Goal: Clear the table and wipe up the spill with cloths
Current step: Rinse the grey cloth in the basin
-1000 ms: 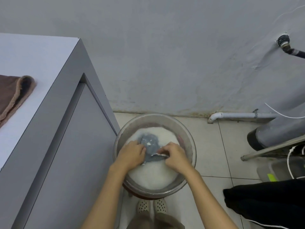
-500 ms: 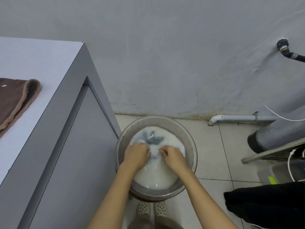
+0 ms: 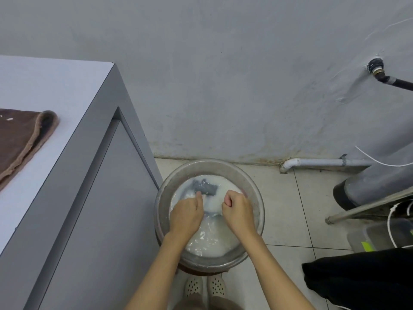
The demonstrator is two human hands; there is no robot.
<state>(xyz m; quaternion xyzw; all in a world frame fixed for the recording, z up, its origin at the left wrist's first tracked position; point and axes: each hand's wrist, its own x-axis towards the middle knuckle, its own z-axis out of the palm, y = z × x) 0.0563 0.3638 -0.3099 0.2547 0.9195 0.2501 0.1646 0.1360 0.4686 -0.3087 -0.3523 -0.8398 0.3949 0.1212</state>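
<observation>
A round metal basin (image 3: 257,198) stands on the floor tiles, filled with milky soapy water. A grey cloth (image 3: 204,188) lies partly under the water at the basin's far side. My left hand (image 3: 187,212) and my right hand (image 3: 239,211) are both in the basin, fists closed on the wet cloth, which stretches between them under the foam. A brown cloth (image 3: 20,139) lies folded on the white table (image 3: 73,90) at the left.
The table's grey side panel (image 3: 107,220) stands right against the basin's left. A white pipe (image 3: 324,162) runs along the wall base. A grey tank (image 3: 375,180), a clear box (image 3: 380,236) and a black cloth (image 3: 362,276) crowd the right. My shoes (image 3: 204,286) stand below the basin.
Both hands pushed forward together on the cloth, then drew apart. The grey cloth has shifted toward the basin's far side. The view tilted slightly.
</observation>
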